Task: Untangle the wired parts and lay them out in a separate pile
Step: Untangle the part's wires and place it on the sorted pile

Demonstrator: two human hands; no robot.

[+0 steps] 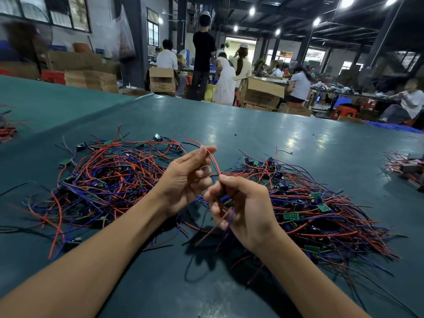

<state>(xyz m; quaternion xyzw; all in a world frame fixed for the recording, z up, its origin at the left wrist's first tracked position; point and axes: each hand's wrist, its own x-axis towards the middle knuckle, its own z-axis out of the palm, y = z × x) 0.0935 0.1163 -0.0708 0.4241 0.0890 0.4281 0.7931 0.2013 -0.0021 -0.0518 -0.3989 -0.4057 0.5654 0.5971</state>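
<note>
My right grip (243,203) is closed around one wired part (226,199), and my left grip (183,180) pinches its red lead (214,162) just above. Pulling them apart hard could, I judge, tear the lead off, and the tails (231,215) hanging below could snag the tangled pile (110,180) left of the grips, dragging it over the table (252,125) toward the separate pile (321,210) on their right.

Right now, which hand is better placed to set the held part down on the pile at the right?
Probably the right hand: it grips the part and hovers beside that pile. The left hand only pinches the red wire.
</note>
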